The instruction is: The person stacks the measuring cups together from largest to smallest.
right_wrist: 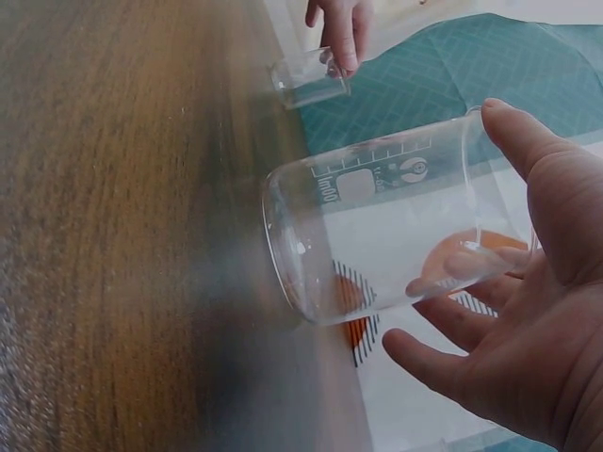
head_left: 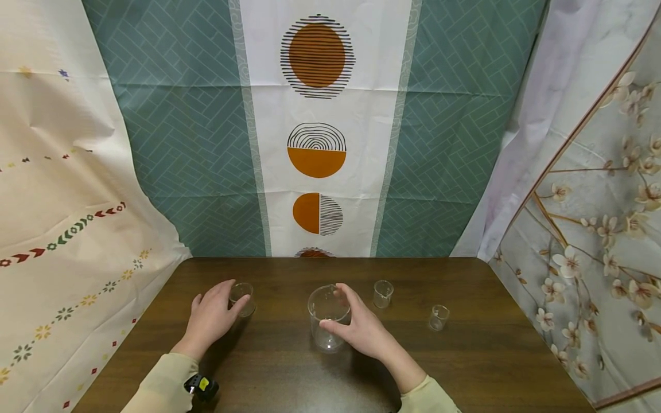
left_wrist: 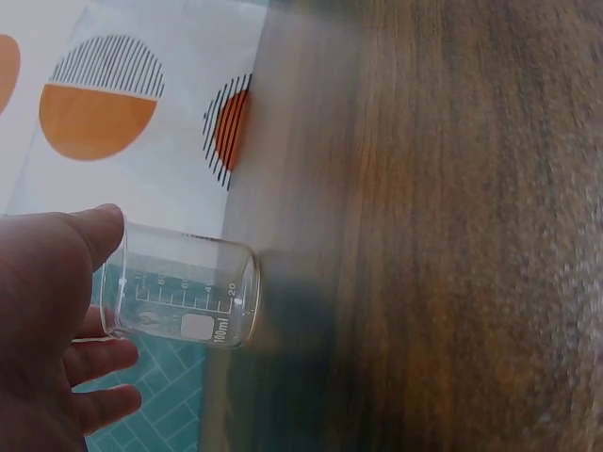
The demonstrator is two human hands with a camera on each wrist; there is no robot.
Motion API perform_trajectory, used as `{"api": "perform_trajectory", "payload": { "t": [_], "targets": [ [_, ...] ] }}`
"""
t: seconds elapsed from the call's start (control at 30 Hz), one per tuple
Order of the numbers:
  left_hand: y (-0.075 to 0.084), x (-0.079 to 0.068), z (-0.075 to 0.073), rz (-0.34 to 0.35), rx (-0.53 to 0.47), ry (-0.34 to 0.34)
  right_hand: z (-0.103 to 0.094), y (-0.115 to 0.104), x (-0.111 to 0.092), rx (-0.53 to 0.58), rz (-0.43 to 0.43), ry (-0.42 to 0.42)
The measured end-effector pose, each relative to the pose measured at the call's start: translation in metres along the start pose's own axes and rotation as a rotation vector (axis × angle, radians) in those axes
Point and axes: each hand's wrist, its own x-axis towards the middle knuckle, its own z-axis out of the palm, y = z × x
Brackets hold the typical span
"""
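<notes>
On the left of the table, my left hand (head_left: 209, 318) holds a small glass beaker (head_left: 248, 308) at its rim, the thumb on the near side and fingers behind. White graduations and a 100ml mark show on that beaker in the left wrist view. A much larger glass beaker (head_left: 326, 335) stands upright near the middle. My right hand (head_left: 364, 331) grips its upper part from the right, thumb at the rim and fingers round the far side. Seen from the right wrist, this beaker bears a white scale and looks free of contents.
Two smaller glass beakers stand to the right of my right hand: one farther back (head_left: 383, 294), the other farther right (head_left: 439, 318). The brown wooden table (head_left: 279, 378) ends at a patterned teal and white cloth (head_left: 320, 115). A dark watch (head_left: 202, 387) sits at my left wrist.
</notes>
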Motion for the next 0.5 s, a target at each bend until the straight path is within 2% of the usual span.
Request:
{"api": "perform_trajectory", "payload": {
  "t": [0.5],
  "targets": [
    [-0.0006, -0.0006, -0.0015, 0.006, -0.001, -0.002, -0.0001, 0.0012, 0.0004, -0.007, 0.006, -0.007]
  ]
}}
